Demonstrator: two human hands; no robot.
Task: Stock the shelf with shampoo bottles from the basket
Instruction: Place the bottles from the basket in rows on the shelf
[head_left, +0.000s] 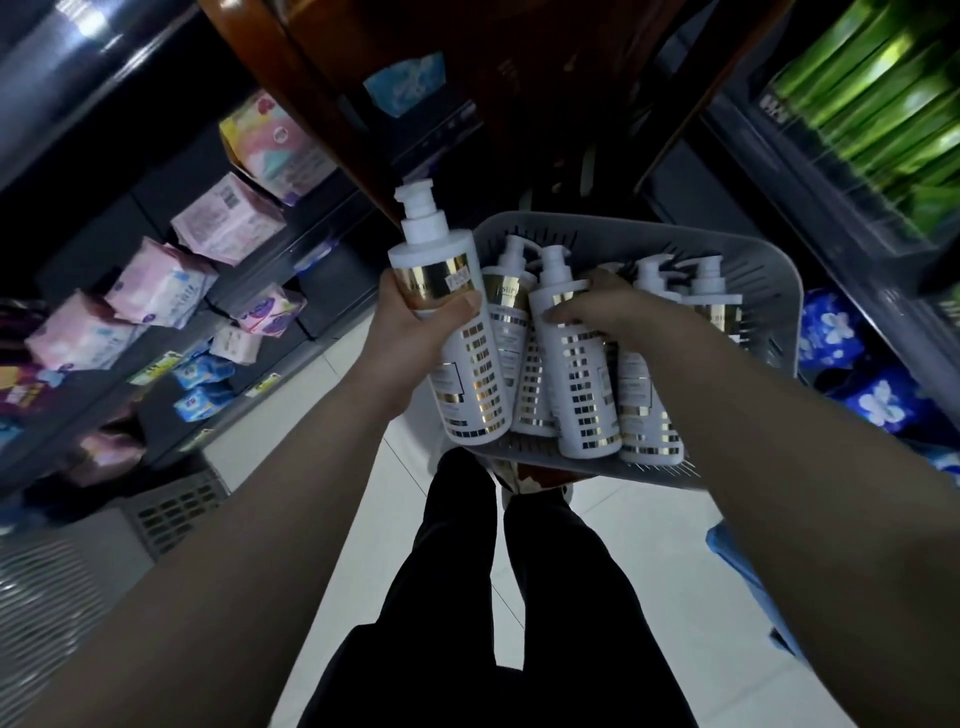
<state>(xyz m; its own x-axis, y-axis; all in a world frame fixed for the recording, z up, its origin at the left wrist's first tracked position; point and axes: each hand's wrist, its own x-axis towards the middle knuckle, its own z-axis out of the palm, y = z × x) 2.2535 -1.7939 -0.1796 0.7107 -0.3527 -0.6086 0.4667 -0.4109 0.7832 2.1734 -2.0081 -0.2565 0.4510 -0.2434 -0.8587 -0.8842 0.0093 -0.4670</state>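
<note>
Already the left hand (415, 322) had its fingers and thumb wrapped round the gold band of one shampoo bottle (467, 374), held tilted at the basket's left edge with its pump pointing up and away. The right hand (597, 306) was down in the grey basket (727, 249), fingers curled over the shoulder of a second bottle (576, 384) that lay among the remaining bottles (644, 415), all on their sides and touching.

The risk looked twofold. The bottles seemed smooth and glossy, so a one-handed grip high on the body could have let the heavy lower end swing or slip. Pulling the second bottle out from between its neighbours might also have rolled them or tipped the basket; what carried the basket could not be made out, since its underside was mostly hidden.

Below was a pale tiled floor (623, 545) in a narrow shop aisle. Dark shelves (291, 260) on the left held pink packets (156, 286); the right side showed green packs (883, 104) and blue flowered packs (878, 400). The person's black trousers (457, 571) filled the lower middle.
</note>
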